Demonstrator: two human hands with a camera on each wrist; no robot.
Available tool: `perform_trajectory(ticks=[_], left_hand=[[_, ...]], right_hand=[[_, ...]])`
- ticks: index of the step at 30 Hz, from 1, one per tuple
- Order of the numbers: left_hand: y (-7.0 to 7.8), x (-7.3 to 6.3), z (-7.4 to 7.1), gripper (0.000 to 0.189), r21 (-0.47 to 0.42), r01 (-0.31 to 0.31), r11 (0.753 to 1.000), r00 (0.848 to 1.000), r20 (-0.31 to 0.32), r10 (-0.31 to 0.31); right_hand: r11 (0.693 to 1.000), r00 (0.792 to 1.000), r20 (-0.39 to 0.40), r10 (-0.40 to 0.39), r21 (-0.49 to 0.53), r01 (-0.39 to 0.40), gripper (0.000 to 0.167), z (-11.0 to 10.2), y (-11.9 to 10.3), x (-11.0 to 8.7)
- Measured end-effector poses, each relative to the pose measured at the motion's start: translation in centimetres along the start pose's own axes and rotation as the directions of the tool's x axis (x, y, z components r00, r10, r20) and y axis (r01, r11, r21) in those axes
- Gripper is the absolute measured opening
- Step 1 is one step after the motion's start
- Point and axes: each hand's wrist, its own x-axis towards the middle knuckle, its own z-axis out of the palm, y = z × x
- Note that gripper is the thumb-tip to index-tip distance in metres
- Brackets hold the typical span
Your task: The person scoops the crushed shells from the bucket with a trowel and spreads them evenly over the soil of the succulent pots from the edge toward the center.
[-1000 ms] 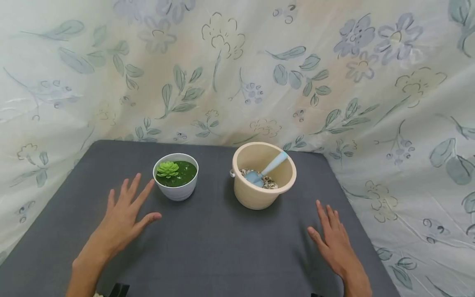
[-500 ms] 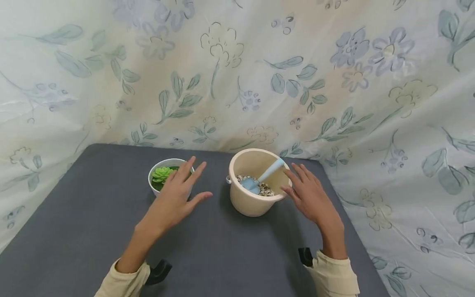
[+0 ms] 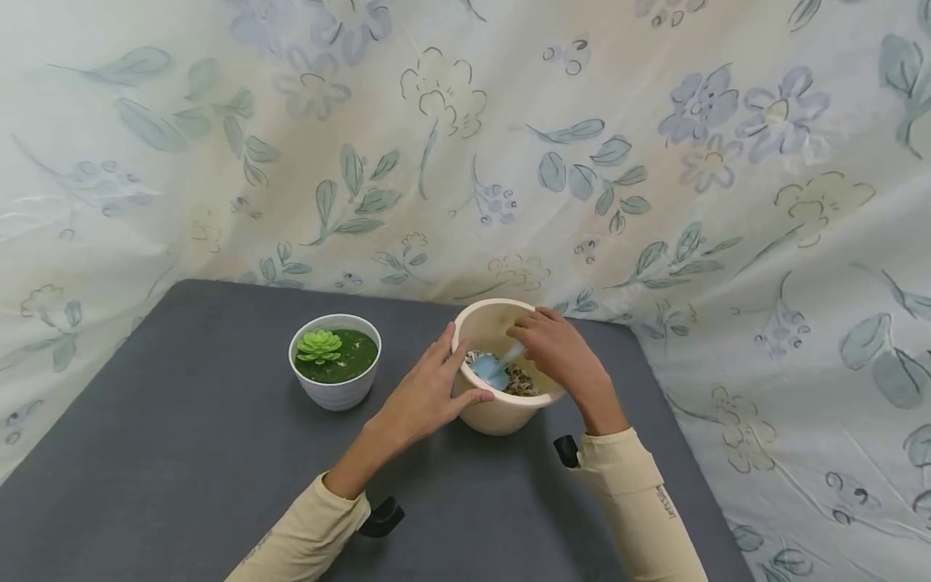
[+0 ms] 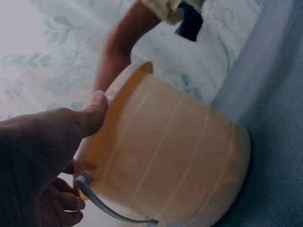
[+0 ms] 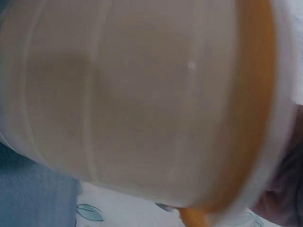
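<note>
A cream bucket (image 3: 498, 419) stands on the grey table, with a loose speckled mix (image 3: 521, 383) inside. My left hand (image 3: 425, 392) holds its left rim, thumb at the near edge; the left wrist view shows the thumb on the rim and fingers curled near the grey bail handle (image 4: 113, 212). Over the right side of the bucket, my right hand (image 3: 558, 352) grips the handle of a light blue hand trowel (image 3: 490, 372), whose blade lies on the mix. That grip is mostly hidden behind the hand. The bucket's ribbed wall (image 5: 132, 109) fills most of the right wrist view.
Left of the bucket stands a white pot (image 3: 336, 394) with a green succulent (image 3: 318, 346) on a dark green surface. A floral sheet (image 3: 465, 162) hangs behind the grey table (image 3: 182, 453) and along its right side. Dark wrist devices (image 3: 381, 517) sit by both cuffs.
Both hands have moved forward and inward to the bucket. The left hand has passed from beside the pot to the bucket's rim, and the right hand has taken hold of the trowel.
</note>
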Motion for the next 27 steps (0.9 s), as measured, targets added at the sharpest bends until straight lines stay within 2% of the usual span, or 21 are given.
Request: perform_trajectory(ticks=[3,8,15,22,27], left_hand=[[0.2,0.2,0.4,0.096,-0.007,-0.010,1.000,1.000,-0.018,0.010],[0.3,0.1,0.8,0.095,-0.029,-0.017,0.999,0.999,-0.036,0.016],[-0.1,-0.6,0.8,0.095,-0.036,0.027,0.999,0.997,-0.068,-0.029],[0.1,-0.8,1.4,0.092,-0.040,-0.004,0.999,0.993,-0.118,0.000],[0.6,-0.7,1.7,0.093,-0.047,0.001,0.999,0.991,-0.130,-0.007]], right_hand=[[1.000,1.000,0.022,-0.009,-0.017,0.009,0.033,0.6,0.2,0.2],[1.000,1.000,-0.011,0.014,-0.007,-0.014,0.014,1.4,0.3,-0.4],[0.993,0.994,-0.039,0.102,0.061,-0.100,0.015,0.6,0.0,-1.1],[0.980,0.975,-0.109,0.191,0.085,-0.183,0.013,-0.6,0.9,-3.1],[0.969,0.959,-0.146,0.241,0.097,-0.229,0.014,-1.1,1.8,-4.6]])
